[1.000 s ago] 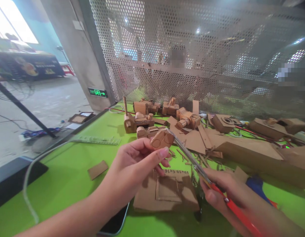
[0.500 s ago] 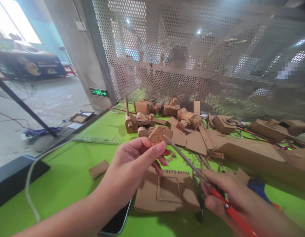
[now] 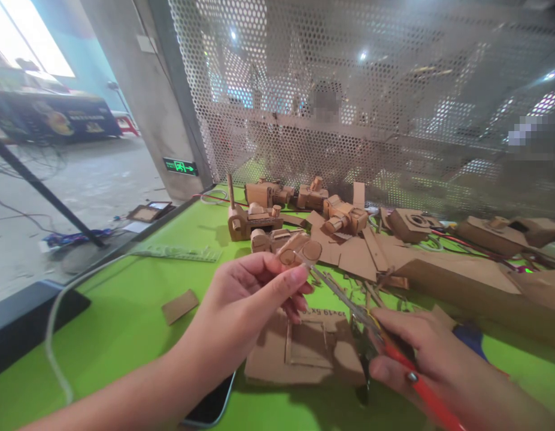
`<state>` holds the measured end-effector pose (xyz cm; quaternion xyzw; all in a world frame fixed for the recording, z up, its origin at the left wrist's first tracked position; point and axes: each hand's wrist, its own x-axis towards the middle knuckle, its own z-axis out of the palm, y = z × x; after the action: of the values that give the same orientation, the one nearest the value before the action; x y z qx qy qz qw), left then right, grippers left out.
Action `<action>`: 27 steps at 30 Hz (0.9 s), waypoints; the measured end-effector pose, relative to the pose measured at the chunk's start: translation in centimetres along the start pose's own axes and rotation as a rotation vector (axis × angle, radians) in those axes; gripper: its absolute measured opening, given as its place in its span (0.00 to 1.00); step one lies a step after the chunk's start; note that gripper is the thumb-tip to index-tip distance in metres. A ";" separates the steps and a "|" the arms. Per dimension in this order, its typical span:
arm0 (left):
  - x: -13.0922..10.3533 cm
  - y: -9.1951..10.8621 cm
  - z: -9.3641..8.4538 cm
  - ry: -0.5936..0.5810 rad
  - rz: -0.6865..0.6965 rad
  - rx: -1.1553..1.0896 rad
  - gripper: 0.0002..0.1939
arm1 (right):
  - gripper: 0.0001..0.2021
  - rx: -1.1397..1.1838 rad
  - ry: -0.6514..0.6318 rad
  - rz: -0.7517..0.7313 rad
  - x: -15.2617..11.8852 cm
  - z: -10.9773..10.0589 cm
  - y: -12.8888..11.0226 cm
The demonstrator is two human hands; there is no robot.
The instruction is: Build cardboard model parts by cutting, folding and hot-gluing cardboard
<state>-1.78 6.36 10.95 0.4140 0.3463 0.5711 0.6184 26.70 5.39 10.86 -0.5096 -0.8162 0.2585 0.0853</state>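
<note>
We pinch a small cardboard piece [image 3: 300, 250] marked with circles in our left hand [image 3: 254, 293], while our right hand [image 3: 421, 347] grips red-handled scissors [image 3: 394, 350], their blades at the piece. Below lies a cardboard panel [image 3: 308, 365] on the green table [image 3: 124, 323]; cardboard models [image 3: 257, 221] stand beyond.

The left hand [image 3: 254, 293] is raised, thumb extended toward curled fingers, forearm angled up from lower left. The right hand [image 3: 421, 353] is partly closed, thumb bent.

Scissors [image 3: 346, 298] tip shifted from right circle [image 3: 312, 249] towards left circle [image 3: 287, 257]; cardboard piece [image 3: 299, 246] slightly further right.
</note>
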 end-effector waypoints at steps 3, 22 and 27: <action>0.0 0.0 0.0 -0.004 0.001 -0.011 0.15 | 0.29 -0.003 0.004 0.014 0.3 -0.3 -0.4; 1.9 2.1 -1.7 -0.166 0.061 0.330 0.14 | 0.24 -0.145 0.003 0.034 0.1 -0.5 -0.9; 2.3 1.7 -1.8 -0.153 0.045 0.325 0.12 | 0.18 -0.200 -0.022 0.061 -0.3 -0.1 -0.3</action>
<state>-3.85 8.86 11.89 0.5584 0.3766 0.4882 0.5549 26.67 5.04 11.10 -0.5373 -0.8230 0.1838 0.0170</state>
